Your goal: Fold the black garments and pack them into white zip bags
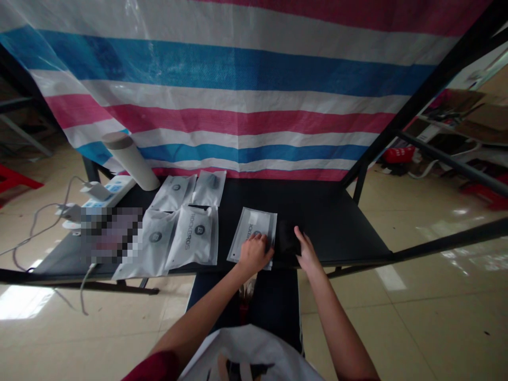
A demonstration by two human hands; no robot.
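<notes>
A frosted zip bag (248,219) with dark print lies flat on the black table in front of me. My left hand (256,253) is on its lower right part, fingers curled and closed on the bag. Just right of it, my right hand (306,253) grips a black, soft-looking item (289,238) by its right side, thumb on top. The dark item blends with the tabletop, so its exact kind is unclear. To the left lie several filled frosted bags: one at front (194,235), another beside it (153,243), and two behind (174,193), (209,188).
A white bottle (133,161) stands at the back left beside a power strip (113,193) with plugged chargers and cables. A blurred-out phone-like object (115,233) lies before it. Striped sheeting (238,95) hangs behind the black table (337,222); metal frame bars (452,241) flank it.
</notes>
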